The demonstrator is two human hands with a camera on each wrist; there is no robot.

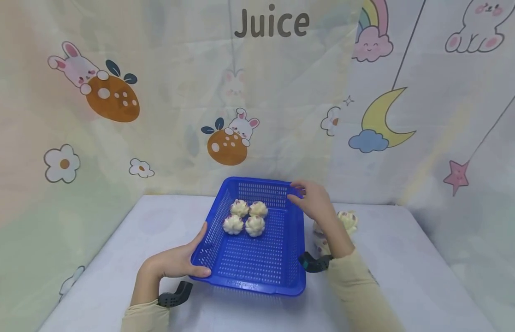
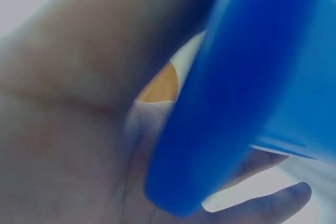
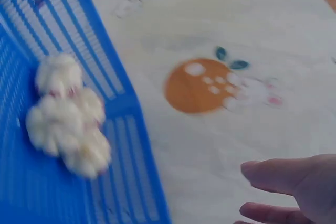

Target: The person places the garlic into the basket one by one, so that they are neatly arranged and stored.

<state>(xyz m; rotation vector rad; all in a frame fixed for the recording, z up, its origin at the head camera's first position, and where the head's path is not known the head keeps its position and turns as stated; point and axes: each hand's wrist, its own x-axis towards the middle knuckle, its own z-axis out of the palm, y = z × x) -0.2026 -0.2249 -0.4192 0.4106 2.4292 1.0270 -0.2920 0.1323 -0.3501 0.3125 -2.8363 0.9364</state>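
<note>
My left hand [image 1: 174,262] grips the blue plastic basket [image 1: 253,284] at its front left corner, the thumb over the rim and the fingers along the outer wall. The basket is tilted, its open top facing me. Several cream, lobed, bulb-like pieces [image 1: 255,226] with reddish-purple marks sit together in its left half. By the far right corner is my right hand [image 1: 315,198], fingers apart and nothing held; the right wrist view has its fingertips [image 3: 257,174] clear of the rim. In the left wrist view the basket's rim [image 2: 210,103] crosses the palm.
More of the cream lobed pieces [image 1: 347,222] lie on the white table [image 1: 390,258] to the right, partly hidden behind my right forearm. A printed cloth [image 1: 282,92] hangs behind the table. Each wrist carries a dark camera mount [image 1: 176,295].
</note>
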